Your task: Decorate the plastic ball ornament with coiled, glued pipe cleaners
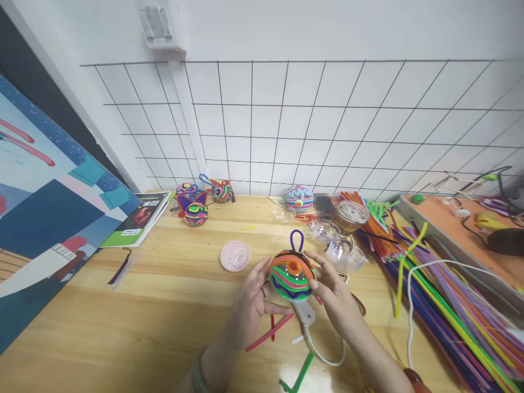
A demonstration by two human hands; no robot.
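Note:
A clear round ball (293, 279) covered in coloured pipe-cleaner bands, with an orange-red spiral and a purple loop on top, is held between both hands above the table. My left hand (254, 297) supports its left side, with the lower fingers stretched beneath. On the right side, the thumb and fingers of my right hand (332, 295) are closed on the ball. Just below lies a white device with a cord (305, 314). A pink pipe cleaner (270, 332) lies by the left fingers, and a bent green pipe cleaner (301, 376) is nearer me.
A pink dish (234, 256) with small clear bits sits left of the ball. Clear plastic shells (341, 251) stand at right, beside a large pile of pipe cleaners (446, 311). Finished decorated balls (195, 213) and books (139, 218) are at the back left. An orange tray (454, 218) is far right.

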